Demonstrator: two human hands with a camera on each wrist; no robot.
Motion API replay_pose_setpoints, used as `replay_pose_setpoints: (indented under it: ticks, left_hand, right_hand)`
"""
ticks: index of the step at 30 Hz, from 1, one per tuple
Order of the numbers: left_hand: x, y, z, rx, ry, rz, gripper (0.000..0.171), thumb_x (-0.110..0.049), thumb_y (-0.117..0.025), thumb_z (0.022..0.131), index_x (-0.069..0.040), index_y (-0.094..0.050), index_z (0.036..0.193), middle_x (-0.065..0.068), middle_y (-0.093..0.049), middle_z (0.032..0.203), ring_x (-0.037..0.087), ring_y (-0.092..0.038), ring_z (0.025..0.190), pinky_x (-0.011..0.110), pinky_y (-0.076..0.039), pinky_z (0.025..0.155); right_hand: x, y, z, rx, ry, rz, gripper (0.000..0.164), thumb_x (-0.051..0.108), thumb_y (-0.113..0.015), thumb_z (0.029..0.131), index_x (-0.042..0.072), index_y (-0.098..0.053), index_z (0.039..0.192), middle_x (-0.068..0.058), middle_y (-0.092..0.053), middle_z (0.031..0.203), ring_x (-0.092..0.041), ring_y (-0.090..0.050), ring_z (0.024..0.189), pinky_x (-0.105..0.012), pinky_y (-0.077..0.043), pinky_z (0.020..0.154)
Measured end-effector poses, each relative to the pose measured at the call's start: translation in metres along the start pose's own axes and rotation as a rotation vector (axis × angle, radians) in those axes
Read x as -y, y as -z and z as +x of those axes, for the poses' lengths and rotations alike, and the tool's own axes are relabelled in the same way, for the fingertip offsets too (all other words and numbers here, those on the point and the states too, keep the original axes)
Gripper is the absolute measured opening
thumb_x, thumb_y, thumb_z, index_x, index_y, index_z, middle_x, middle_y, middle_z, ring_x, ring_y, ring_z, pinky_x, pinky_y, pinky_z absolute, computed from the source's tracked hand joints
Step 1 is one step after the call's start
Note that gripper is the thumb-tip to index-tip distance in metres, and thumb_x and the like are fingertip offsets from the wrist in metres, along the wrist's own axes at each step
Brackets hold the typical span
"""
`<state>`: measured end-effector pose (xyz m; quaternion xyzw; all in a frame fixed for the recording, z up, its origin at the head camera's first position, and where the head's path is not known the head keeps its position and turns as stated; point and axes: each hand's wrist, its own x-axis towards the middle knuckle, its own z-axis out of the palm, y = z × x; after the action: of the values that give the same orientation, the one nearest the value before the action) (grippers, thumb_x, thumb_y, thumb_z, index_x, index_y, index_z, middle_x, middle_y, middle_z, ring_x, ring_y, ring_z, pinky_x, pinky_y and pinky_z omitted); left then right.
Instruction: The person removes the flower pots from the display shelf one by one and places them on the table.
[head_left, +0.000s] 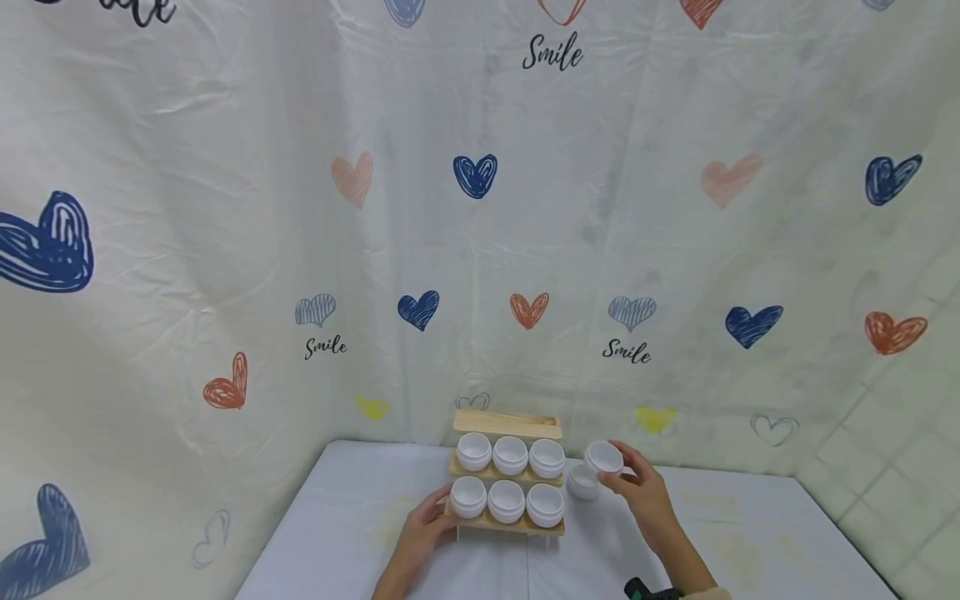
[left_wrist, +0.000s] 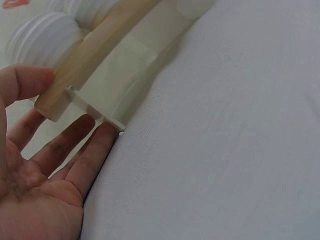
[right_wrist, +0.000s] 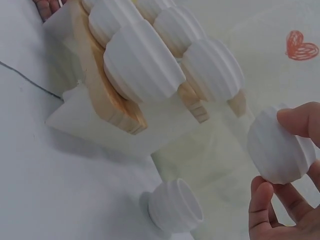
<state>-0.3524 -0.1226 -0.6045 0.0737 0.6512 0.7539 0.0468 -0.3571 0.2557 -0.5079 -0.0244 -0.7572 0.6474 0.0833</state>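
Little round ribbed white cup (head_left: 603, 457) is up in the air, pinched in the right grip (head_left: 640, 486), near a tiered pale-wood rack (head_left: 483, 422) of six matching cups (head_left: 507, 500). Left grip (head_left: 426, 525) pinches the rack's corner. Another white cup (head_left: 582, 483) sits on the table (head_left: 352, 492).

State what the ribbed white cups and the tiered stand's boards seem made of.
Ribbed white cups: probably ceramic, matte; opaque, softly shaded walls, though plastic is possible.
Boards: likely wood, smooth and unpainted; tan with faint grain lines at the ends.
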Motion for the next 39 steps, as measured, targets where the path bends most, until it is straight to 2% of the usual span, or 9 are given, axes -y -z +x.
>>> replay_pose_setpoints:
  ticks: [8,16,25,31,39]
  left_hand:
    - [-0.001,0.001,0.000,0.008,-0.015,0.014,0.064,-0.012,-0.070,0.092,-0.001,-0.047,0.151,0.019,-0.070,0.123,0.019,-0.071,0.105,0.036,-0.061,0.091]
    - [0.001,0.001,-0.001,0.008,-0.013,0.009,0.064,-0.011,-0.070,0.092,-0.001,-0.046,0.151,0.018,-0.071,0.123,0.019,-0.071,0.105,0.037,-0.061,0.092]
    - [0.001,0.000,0.000,-0.003,0.000,0.002,0.063,-0.012,-0.070,0.093,-0.005,-0.048,0.151,0.017,-0.070,0.124,0.021,-0.070,0.107,0.038,-0.060,0.094]
    - [0.003,0.001,0.002,0.005,0.010,0.015,0.062,-0.018,-0.071,0.094,-0.009,-0.049,0.151,0.015,-0.070,0.125,0.020,-0.070,0.108,0.037,-0.060,0.093]
    - [0.004,0.002,0.001,0.009,-0.002,0.019,0.062,-0.017,-0.070,0.094,-0.006,-0.048,0.151,0.017,-0.070,0.125,0.018,-0.070,0.106,0.037,-0.060,0.092]
  right_hand:
    - [-0.012,0.004,-0.002,-0.013,0.013,0.012,0.070,0.016,-0.081,0.088,0.012,-0.048,0.150,0.013,-0.062,0.113,-0.004,-0.064,0.092,-0.021,-0.052,0.080]
    - [-0.017,0.008,-0.008,-0.033,0.035,0.019,0.072,0.012,-0.081,0.086,0.007,-0.047,0.150,0.014,-0.062,0.107,-0.002,-0.065,0.089,-0.020,-0.052,0.077]
    - [-0.020,0.012,-0.009,-0.042,0.004,-0.008,0.072,0.012,-0.082,0.086,0.008,-0.048,0.150,0.012,-0.061,0.108,-0.002,-0.066,0.090,-0.021,-0.053,0.078]
    - [-0.023,0.016,-0.008,-0.045,-0.047,-0.038,0.069,0.014,-0.082,0.086,0.015,-0.050,0.148,0.011,-0.060,0.110,-0.001,-0.065,0.092,-0.020,-0.053,0.081]
    - [-0.027,0.020,-0.006,-0.042,-0.092,-0.082,0.079,0.020,-0.084,0.084,0.014,-0.045,0.152,0.008,-0.058,0.114,-0.002,-0.063,0.093,-0.020,-0.053,0.082]
